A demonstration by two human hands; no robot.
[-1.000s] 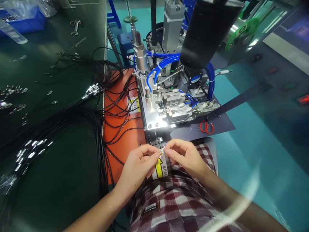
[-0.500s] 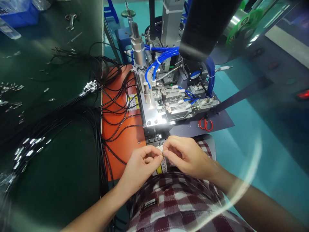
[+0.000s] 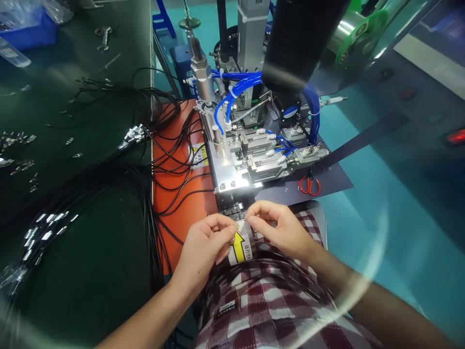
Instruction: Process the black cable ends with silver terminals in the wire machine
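Note:
My left hand is closed in a pinch, thumb against forefinger, just above a white label with a yellow arrow. A tiny thin tip shows at its fingertips, too small to name. My right hand is also pinched, a short gap to the right of the left fingertips; what it holds, if anything, is hidden. Straight ahead of both hands stands a metal machine with blue air tubes. Its small dark track lies just beyond my fingers.
Black cables with shiny metal ends hang over the dark table and cross an orange plate. Red-handled scissors lie right of the machine. A wrench, loose metal pieces and a blue bin are at the left.
My hands have come slightly apart; the left moved a little left, uncovering more of the yellow arrow. The camera view has shifted slightly.

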